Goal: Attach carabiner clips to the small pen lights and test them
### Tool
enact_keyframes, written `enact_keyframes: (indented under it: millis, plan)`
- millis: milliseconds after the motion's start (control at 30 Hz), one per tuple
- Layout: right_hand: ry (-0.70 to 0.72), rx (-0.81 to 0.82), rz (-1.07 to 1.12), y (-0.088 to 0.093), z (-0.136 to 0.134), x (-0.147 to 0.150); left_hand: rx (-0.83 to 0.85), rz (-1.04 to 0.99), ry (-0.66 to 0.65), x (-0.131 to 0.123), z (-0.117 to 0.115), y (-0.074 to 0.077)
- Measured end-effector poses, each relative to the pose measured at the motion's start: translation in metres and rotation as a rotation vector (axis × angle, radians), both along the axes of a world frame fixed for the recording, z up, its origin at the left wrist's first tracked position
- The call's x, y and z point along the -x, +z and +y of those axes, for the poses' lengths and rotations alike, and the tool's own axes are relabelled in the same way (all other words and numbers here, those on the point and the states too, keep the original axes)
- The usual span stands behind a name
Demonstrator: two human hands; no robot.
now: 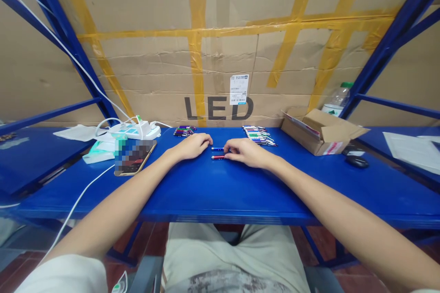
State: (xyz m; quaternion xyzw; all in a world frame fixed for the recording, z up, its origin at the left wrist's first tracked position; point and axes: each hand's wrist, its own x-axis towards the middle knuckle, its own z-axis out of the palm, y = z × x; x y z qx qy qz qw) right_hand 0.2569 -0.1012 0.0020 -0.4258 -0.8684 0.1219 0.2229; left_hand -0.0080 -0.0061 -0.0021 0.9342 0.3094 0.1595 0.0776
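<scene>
My left hand (pixel 193 145) rests on the blue table with its fingers loosely bent and nothing visible in them. Just behind it lies a small bunch of dark, shiny pen-like metal tubes (pixel 184 131), partly hidden by the hand. My right hand (pixel 245 152) is closed, its fingertips pinching the end of a red metal tube (pixel 217 157). A blue metal tube (pixel 216 149) lies parallel to the red one, its right end under the same hand's fingers. Beyond the right hand several more metal tubes (pixel 257 135) in mixed colours lie in a row.
On the left are a phone (pixel 137 160), a white power strip (pixel 135 129) with cables, and a green-white packet (pixel 103 150). An open cardboard box (pixel 319 130), a black mouse (pixel 356 161) and a bottle (pixel 338 99) stand right. A taped cardboard wall (pixel 154 68) closes the back.
</scene>
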Motion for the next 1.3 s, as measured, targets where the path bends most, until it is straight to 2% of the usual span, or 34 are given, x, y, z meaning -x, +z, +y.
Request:
enact_keyframes:
  millis: [167, 267, 367, 500, 867, 1100, 1300]
  plan:
    - [-0.231, -0.058, -0.119, 0.022, 0.005, -0.051, 0.041, -0.027, 0.016, 0.004, 0.001, 0.0]
    - [-0.358, 0.023, -0.22, 0.031, 0.008, -0.08, 0.048, -0.049, 0.021, 0.007, 0.003, 0.0]
    - [-0.413, 0.096, -0.278, 0.034, 0.01, -0.096, 0.046, -0.05, 0.027, 0.008, 0.005, -0.001]
    - [-0.43, 0.151, -0.321, 0.033, 0.01, -0.098, 0.042, -0.048, 0.03, 0.008, 0.006, -0.002]
    - [-0.469, 0.15, -0.396, 0.031, 0.011, -0.097, 0.037, -0.05, 0.037, 0.009, 0.006, 0.001]
    - [-0.351, 0.195, -0.362, 0.036, 0.004, -0.092, 0.058, -0.05, 0.058, 0.014, 0.013, 0.0]
    - [-0.228, 0.358, -0.334, 0.043, -0.007, -0.085, 0.017, -0.03, 0.086, 0.015, 0.014, 0.001]
